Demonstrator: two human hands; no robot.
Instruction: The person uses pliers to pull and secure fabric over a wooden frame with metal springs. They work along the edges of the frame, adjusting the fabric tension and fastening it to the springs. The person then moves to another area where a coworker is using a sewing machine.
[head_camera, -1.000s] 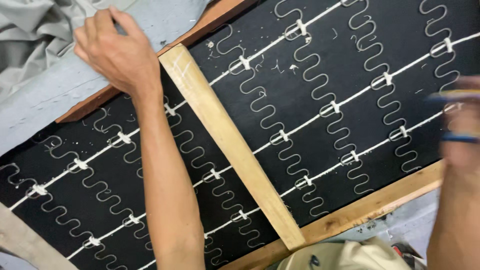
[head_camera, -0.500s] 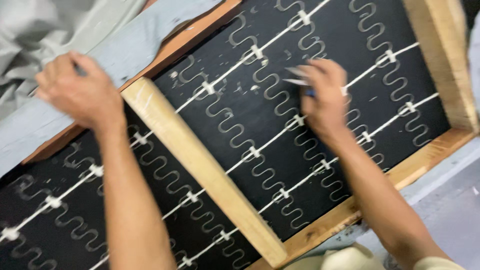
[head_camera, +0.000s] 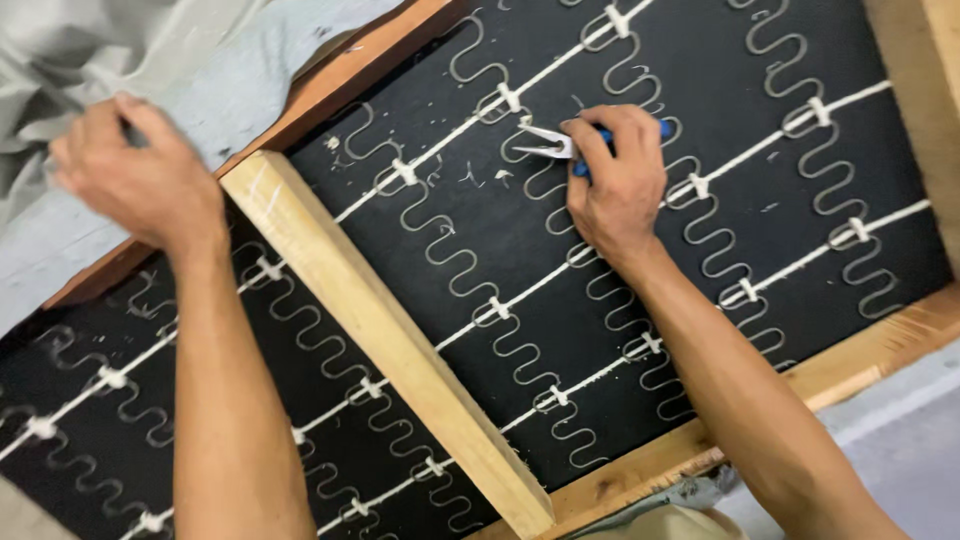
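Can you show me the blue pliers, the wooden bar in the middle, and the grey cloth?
blue-handled metal pliers (head_camera: 548, 142), head view, on the metal jaws.
pale wooden crossbar (head_camera: 385, 335), head view, mid-length.
grey fabric sheet (head_camera: 60, 55), head view, on its folds.

We've got blue-handled metal pliers w/ silver jaws pointing left, lying nearly flat over the black fabric, tips right by a white clip on a zigzag steel spring. Grey fabric sheet is bunched up top left, draped over the reddish wooden frame edge.
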